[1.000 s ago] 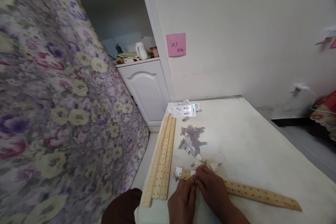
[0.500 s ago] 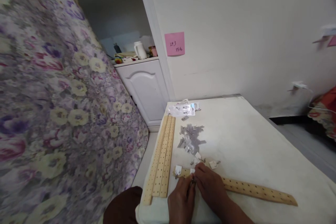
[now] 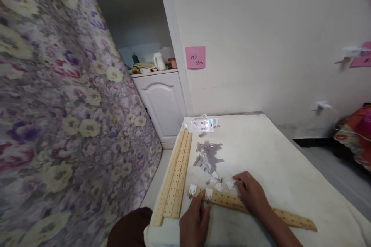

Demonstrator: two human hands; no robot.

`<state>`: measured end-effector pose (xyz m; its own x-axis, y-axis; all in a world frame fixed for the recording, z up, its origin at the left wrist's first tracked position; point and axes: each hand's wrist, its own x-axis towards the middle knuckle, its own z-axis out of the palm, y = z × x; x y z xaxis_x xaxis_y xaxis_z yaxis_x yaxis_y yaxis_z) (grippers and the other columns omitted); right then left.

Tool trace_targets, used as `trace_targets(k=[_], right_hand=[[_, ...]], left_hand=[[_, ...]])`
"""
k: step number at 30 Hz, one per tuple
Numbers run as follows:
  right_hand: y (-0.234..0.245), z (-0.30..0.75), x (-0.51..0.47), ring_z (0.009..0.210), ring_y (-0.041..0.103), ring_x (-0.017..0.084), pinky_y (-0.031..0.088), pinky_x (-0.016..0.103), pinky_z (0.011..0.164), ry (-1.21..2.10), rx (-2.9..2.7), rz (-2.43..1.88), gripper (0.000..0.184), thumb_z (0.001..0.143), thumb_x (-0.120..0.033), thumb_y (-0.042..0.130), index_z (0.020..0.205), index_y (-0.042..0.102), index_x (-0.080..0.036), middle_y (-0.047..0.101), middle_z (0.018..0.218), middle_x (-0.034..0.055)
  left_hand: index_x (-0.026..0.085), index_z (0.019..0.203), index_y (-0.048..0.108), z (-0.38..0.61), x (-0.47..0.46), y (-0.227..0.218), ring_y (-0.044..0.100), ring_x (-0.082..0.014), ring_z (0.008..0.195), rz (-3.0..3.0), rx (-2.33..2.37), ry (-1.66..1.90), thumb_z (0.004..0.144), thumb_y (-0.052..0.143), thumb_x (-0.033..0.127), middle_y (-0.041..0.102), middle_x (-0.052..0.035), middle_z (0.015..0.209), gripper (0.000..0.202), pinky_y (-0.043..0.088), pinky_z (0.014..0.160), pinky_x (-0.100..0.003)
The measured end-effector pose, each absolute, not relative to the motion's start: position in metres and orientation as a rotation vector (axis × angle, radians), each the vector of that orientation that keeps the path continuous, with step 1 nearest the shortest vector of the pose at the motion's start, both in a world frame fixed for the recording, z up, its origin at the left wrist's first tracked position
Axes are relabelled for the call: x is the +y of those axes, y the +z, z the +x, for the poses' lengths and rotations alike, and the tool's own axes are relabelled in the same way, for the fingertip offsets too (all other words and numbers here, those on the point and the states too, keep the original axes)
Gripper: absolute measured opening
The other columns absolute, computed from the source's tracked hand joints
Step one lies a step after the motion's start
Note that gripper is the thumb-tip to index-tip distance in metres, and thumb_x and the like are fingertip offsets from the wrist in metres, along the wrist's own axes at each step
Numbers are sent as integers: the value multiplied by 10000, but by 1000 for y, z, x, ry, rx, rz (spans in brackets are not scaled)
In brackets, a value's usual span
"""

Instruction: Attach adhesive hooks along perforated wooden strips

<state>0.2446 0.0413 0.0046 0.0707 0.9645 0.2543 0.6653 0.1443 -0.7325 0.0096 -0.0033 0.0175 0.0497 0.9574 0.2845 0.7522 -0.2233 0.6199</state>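
Observation:
A long wooden strip with rows of holes (image 3: 224, 200) lies across the near part of the table. Two white hooks sit on its left end: one at the tip (image 3: 193, 189) and another (image 3: 208, 193) just right of it. My left hand (image 3: 194, 220) grips the strip's near edge by the second hook, thumb and forefinger close together. Over the strip reaches my right hand (image 3: 251, 193), its fingertips pinching the end of a loose white hook (image 3: 230, 185) on the cloth. More loose white hooks (image 3: 215, 175) lie just behind the strip.
Three similar perforated strips (image 3: 175, 175) lie side by side along the table's left edge. Clear plastic pieces (image 3: 206, 156) are heaped mid-table, with clear packaging (image 3: 199, 125) at the back. A floral curtain (image 3: 87, 115) hangs left; a white cabinet (image 3: 164, 102) stands behind.
My right hand has left the second white hook and moved right to a loose one. My left hand stays at the strip, and the second hook now shows fully. The view has tilted up slightly.

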Motion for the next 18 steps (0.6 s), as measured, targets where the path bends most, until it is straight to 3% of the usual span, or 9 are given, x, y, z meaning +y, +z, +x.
trace_targets(k=[3, 10, 15, 18], right_hand=[[-1, 259, 48, 899, 603, 200, 453, 316, 816, 539, -1693, -1639, 246, 809, -246, 444, 964, 631, -209, 619, 947, 54], [11, 256, 48, 789, 579, 186, 422, 295, 726, 604, -1742, -1616, 187, 812, -246, 431, 766, 611, -218, 598, 839, 32], [24, 256, 42, 732, 587, 180, 421, 281, 680, 808, -1620, -1477, 175, 816, -264, 461, 801, 626, -207, 642, 762, 18], [29, 252, 37, 711, 598, 183, 436, 277, 662, 956, -1547, -1421, 167, 804, -284, 499, 830, 642, -200, 659, 740, 15]], left_hand=[[210, 1219, 571, 10, -4, 14, 649, -159, 655, 1903, 1780, 963, 840, 535, 380, 674, 14, 761, 417, 517, 634, -258], [168, 1159, 589, 3, -9, 9, 608, -156, 606, 1778, 1667, 1124, 857, 506, 455, 647, 4, 710, 424, 487, 595, -249], [207, 956, 646, 23, -30, 3, 604, -147, 669, 1784, 1539, 1292, 892, 458, 414, 661, -14, 758, 287, 472, 634, -228], [211, 846, 663, 44, -39, -1, 566, -125, 627, 1870, 1422, 1208, 892, 457, 394, 622, -3, 691, 280, 434, 605, -207]])
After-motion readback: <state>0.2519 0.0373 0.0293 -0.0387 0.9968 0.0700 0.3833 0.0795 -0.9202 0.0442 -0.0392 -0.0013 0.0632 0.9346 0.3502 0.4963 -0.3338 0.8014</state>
